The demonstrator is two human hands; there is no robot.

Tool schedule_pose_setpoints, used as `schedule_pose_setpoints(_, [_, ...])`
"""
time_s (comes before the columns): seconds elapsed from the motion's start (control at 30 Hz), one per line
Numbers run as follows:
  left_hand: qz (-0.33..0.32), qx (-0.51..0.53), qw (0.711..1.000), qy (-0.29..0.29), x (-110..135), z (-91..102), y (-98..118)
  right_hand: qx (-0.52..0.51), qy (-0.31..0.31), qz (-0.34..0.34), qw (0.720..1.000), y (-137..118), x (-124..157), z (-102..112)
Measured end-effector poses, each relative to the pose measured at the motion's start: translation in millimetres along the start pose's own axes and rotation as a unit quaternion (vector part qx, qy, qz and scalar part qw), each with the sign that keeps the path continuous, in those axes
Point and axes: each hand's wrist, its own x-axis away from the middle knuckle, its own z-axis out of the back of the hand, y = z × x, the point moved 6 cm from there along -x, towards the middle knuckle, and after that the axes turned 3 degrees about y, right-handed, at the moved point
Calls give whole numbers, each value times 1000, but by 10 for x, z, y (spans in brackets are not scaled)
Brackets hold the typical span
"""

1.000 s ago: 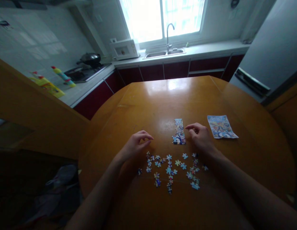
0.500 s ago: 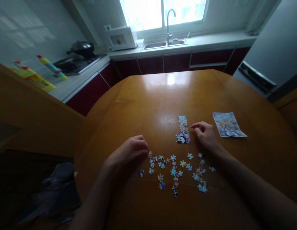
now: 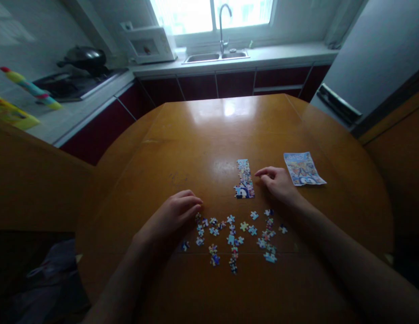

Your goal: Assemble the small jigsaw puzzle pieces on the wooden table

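Note:
Part of a jigsaw puzzle (image 3: 245,179), a narrow joined strip with a penguin-like figure at its near end, lies on the wooden table. Just right of this strip rests my right hand (image 3: 278,183), its fingers loosely bent, thumb and forefinger apart, nothing visible in them. My left hand (image 3: 177,209) is lower left, over the table beside the loose puzzle pieces (image 3: 231,240). Its fingers are loosely extended and no piece shows in them; the thumb is mostly hidden. Several loose pieces lie in rough rows between my forearms.
A creased picture sheet (image 3: 304,168) lies right of my right hand. Beyond the table (image 3: 202,135) are a counter with a sink (image 3: 202,57), a microwave (image 3: 150,45) and a wok (image 3: 86,58) on the stove. A fridge (image 3: 367,58) stands at the right.
My view has turned slightly right, so everything sits further left. My left hand has shifted a little forward and right over the nearest loose pieces, fingers straighter. My right hand stays beside the strip.

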Motion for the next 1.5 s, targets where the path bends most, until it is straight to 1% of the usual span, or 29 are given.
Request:
schedule_pose_setpoints(0.17, [-12, 4, 1000, 17, -8, -15, 29, -29, 44, 31, 998, -109, 23, 93])
schedule_pose_setpoints(0.27, [-18, 9, 999, 26, -10, -30, 26, -39, 45, 34, 998, -164, 40, 120])
schedule_pose_setpoints(0.37, [-25, 9, 999, 28, -19, -47, 18, -43, 20, 43, 998, -242, 66, 139])
schedule_pose_setpoints(0.47, [-26, 8, 999, 27, -31, -56, 23, 21, -5, 110, 994, -457, 143, 213])
schedule_pose_setpoints(0.57, [-27, 8, 999, 25, -37, -69, 32, 111, -14, 184, 976, -725, 304, 339])
schedule_pose_setpoints(0.67, [-29, 10, 999, 23, -41, -96, 24, 132, -75, 220, 964, -859, 550, 381])
schedule_pose_setpoints(0.77, [-34, 12, 999, 22, -52, -126, 15, 154, -152, 236, 947, -781, 855, 301])
schedule_pose_setpoints(0.8, [-35, 11, 999, 19, -57, -137, 16, 162, -165, 238, 943, -721, 953, 267])
schedule_pose_setpoints(0.9, [-34, 9, 999, 10, -71, -160, 19, 178, -163, 233, 942, -518, 1186, 190])
schedule_pose_setpoints(1.0, [-35, 10, 999, 13, -80, -162, 22, 183, -160, 236, 941, -401, 1327, 145])
schedule_pose_setpoints(1.1, [-34, 7, 999, 18, -86, -162, 13, 204, -162, 255, 931, -392, 1384, 136])
schedule_pose_setpoints(1.27, [-45, -2, 999, 19, -101, -174, -9, 229, -175, 279, 916, -419, 1392, 103])
schedule_pose_setpoints(1.5, [-48, -8, 998, 25, -96, -167, -43, 234, -176, 287, 912, -417, 1359, 61])
